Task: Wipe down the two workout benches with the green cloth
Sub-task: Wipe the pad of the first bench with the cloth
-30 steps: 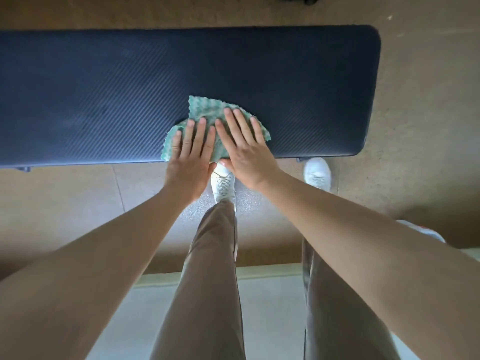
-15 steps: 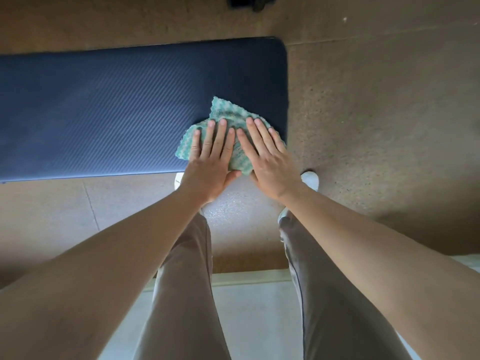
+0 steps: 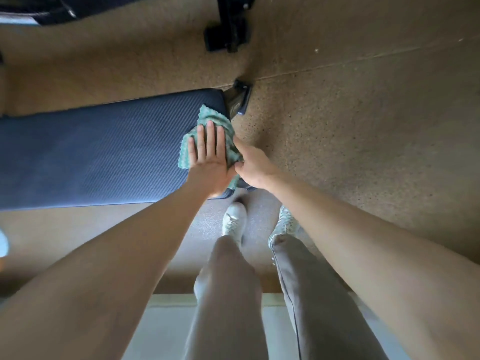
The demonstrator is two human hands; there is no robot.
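A dark blue padded workout bench (image 3: 98, 152) runs from the left edge to the middle of the view. The green cloth (image 3: 211, 118) lies crumpled over the bench's right end and hangs down its side. My left hand (image 3: 209, 157) presses flat on the cloth, fingers spread. My right hand (image 3: 253, 163) is at the bench's end, fingers curled around the cloth's right edge. A second bench is only partly seen as a dark shape (image 3: 52, 7) at the top left.
The bench's black foot (image 3: 240, 98) sticks out past its right end. Another black frame foot (image 3: 228, 29) stands on the brown speckled floor above. My legs and white shoes (image 3: 233, 219) are just below the bench. A pale floor strip (image 3: 166, 331) lies at the bottom.
Both hands slid the cloth rightward along the bench to its right end. My right hand went from flat on the cloth to gripping its edge over the end.
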